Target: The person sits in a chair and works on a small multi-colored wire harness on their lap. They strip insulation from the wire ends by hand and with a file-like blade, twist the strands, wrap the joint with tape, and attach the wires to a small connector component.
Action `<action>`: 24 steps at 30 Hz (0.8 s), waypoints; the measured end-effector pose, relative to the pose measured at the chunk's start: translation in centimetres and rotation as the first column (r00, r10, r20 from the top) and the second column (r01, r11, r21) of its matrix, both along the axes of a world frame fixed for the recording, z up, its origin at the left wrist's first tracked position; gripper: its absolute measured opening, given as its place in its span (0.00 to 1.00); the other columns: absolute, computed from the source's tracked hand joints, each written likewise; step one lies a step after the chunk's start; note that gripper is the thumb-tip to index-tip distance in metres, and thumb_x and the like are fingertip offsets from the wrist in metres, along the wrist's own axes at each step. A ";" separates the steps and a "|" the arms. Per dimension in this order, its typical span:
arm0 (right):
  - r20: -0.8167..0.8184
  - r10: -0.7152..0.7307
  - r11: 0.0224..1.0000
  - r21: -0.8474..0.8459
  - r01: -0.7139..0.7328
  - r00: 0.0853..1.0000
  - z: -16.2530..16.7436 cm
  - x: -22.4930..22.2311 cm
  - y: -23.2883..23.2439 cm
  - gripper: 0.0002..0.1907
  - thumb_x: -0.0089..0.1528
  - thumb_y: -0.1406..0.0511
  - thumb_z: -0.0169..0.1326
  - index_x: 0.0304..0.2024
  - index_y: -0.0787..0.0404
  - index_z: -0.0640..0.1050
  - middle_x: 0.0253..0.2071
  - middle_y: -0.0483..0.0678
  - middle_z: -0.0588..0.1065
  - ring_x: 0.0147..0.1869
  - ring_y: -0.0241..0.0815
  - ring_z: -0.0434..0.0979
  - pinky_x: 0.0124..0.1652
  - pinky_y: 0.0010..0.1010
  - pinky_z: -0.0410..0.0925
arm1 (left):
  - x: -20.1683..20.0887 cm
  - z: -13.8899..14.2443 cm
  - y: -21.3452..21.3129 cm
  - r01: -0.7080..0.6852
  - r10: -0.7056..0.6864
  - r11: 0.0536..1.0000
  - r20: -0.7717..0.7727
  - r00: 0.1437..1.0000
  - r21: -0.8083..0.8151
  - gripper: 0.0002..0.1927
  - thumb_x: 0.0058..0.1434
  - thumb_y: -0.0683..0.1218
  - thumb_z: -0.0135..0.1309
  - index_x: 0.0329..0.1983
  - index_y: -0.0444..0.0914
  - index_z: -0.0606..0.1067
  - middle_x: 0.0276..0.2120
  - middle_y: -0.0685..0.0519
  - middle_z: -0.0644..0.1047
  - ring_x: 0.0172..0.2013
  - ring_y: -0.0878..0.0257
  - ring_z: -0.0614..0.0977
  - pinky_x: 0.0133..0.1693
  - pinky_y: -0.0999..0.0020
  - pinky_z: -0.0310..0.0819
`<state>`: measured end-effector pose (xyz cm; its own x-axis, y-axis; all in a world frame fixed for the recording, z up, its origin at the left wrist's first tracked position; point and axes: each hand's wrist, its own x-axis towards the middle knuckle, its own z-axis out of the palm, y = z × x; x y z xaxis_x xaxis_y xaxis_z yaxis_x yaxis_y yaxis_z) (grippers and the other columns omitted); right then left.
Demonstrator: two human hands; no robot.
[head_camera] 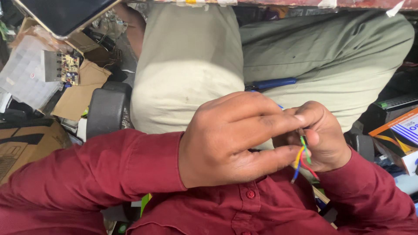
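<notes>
A small bundle of thin coloured wires (301, 156), yellow, green, red and blue, hangs near the middle right of the scene, its loose ends pointing down toward the dark red shirt (244, 209). The wires sit between the two hands, which meet just in front of the chest. The right hand (324, 137) is curled around the upper part of the bundle, thumb pressed against its forefinger, so it grips the wires. The left hand (228, 139) reaches across from the left, palm turned inward, its forefinger stretched over the top toward the right hand and its thumb touching the wires from below, pinching them lightly. Both forearms come in from the near edge in red sleeves, bent at the elbows. Farther off lie the person's pale green trousers (191, 65), with a blue-handled tool (272, 82) resting on the lap just beyond the hands. On the far right stands a cardboard box (398, 128) with an orange edge and a white and blue face. On the far left are a clear plastic compartment case (24, 69), a small circuit board (69, 68) beside it, and flat brown cardboard (82, 91). A black chair armrest (106, 111) sits left of the knee.
</notes>
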<state>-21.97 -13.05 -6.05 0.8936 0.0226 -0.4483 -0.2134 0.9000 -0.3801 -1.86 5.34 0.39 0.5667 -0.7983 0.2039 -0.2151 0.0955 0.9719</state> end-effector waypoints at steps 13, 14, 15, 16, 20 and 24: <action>0.164 0.230 0.295 -0.951 0.092 0.959 5.8 2.6 -1.6 0.21 0.57 0.72 0.65 0.53 0.60 0.77 0.46 0.54 0.79 0.44 0.42 0.85 0.40 0.29 0.77 | 1.1 0.0 -0.1 0.205 -0.209 0.977 -0.417 0.885 -0.056 0.16 0.62 0.39 0.70 0.52 0.38 0.81 0.42 0.52 0.82 0.42 0.63 0.86 0.45 0.74 0.83; 0.210 0.313 0.181 -0.971 0.159 0.926 6.1 3.2 -1.9 0.20 0.58 0.76 0.63 0.51 0.62 0.75 0.45 0.54 0.78 0.45 0.44 0.86 0.41 0.31 0.78 | 1.0 -0.1 -0.1 0.214 -0.219 0.975 -0.466 0.857 -0.063 0.15 0.62 0.39 0.70 0.52 0.38 0.81 0.42 0.52 0.83 0.43 0.64 0.86 0.45 0.74 0.84; 0.247 0.346 0.105 -0.969 0.224 0.905 6.4 3.7 -2.2 0.21 0.55 0.75 0.66 0.49 0.63 0.75 0.45 0.54 0.77 0.45 0.45 0.85 0.42 0.32 0.78 | 0.9 0.0 -0.1 0.214 -0.214 0.975 -0.518 0.828 -0.061 0.15 0.61 0.40 0.70 0.51 0.38 0.81 0.42 0.52 0.83 0.43 0.64 0.86 0.45 0.74 0.83; 0.278 0.383 0.032 -0.957 0.289 0.881 6.7 4.1 -2.2 0.22 0.53 0.74 0.69 0.48 0.63 0.76 0.44 0.54 0.77 0.45 0.46 0.84 0.43 0.33 0.77 | 0.6 0.0 -0.1 0.215 -0.211 0.975 -0.547 0.810 -0.057 0.15 0.61 0.40 0.70 0.50 0.38 0.81 0.42 0.51 0.83 0.43 0.65 0.86 0.46 0.74 0.83; 0.157 0.329 -0.125 -0.970 0.207 0.931 8.1 4.3 -1.3 0.19 0.51 0.74 0.71 0.42 0.63 0.77 0.44 0.52 0.77 0.46 0.49 0.84 0.45 0.35 0.76 | 0.0 -0.1 -0.1 0.227 -0.201 0.973 -0.600 0.774 -0.033 0.14 0.60 0.40 0.70 0.48 0.36 0.82 0.43 0.50 0.84 0.45 0.65 0.87 0.48 0.73 0.84; 0.160 0.324 -0.141 -0.966 0.215 0.932 8.3 4.1 -0.9 0.17 0.51 0.75 0.70 0.40 0.64 0.77 0.42 0.52 0.77 0.45 0.48 0.84 0.44 0.34 0.79 | -0.4 -0.3 0.1 0.244 -0.183 0.970 -0.652 0.736 0.003 0.13 0.61 0.41 0.68 0.48 0.36 0.82 0.46 0.50 0.84 0.45 0.65 0.86 0.49 0.74 0.83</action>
<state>-17.82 -13.97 2.26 0.9683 -0.1329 0.2115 0.1051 -0.5515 -0.8275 -2.28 5.45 0.05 0.3510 -0.9108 -0.2172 0.4789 -0.0246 0.8775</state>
